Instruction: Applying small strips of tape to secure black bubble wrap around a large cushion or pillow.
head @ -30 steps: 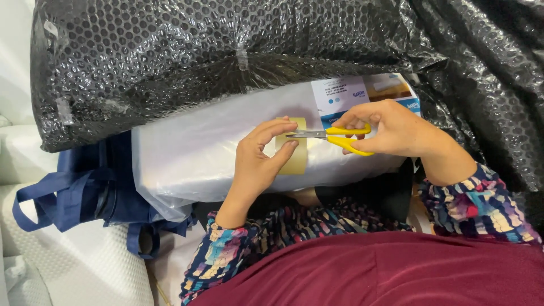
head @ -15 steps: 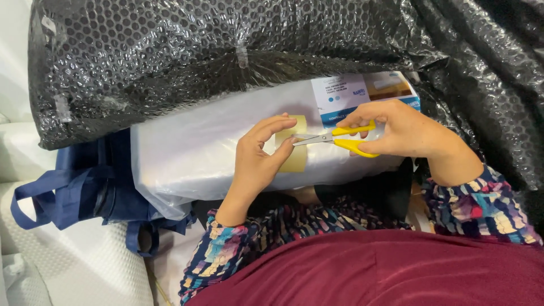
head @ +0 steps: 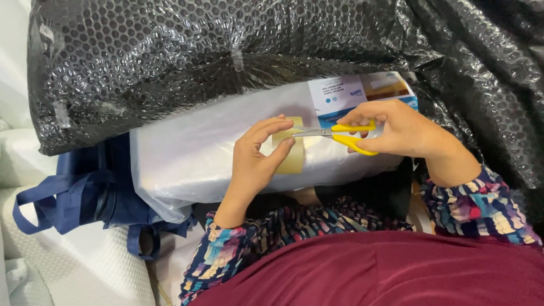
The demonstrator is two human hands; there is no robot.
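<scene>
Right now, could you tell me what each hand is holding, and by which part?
Right hand holds scissors by the yellow handles; left hand pinches the tan tape strip by its edge.

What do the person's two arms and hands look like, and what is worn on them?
Both hands, the left hand and the right hand, are bare, with no gloves; rings or watch are not visible. Both arms wear long sleeves of multicoloured patterned fabric in blue, pink, white and dark tones.

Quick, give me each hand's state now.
Left hand: grip closed on the tape stuck to the white parcel.
Right hand: grip closed on the scissors.
</scene>
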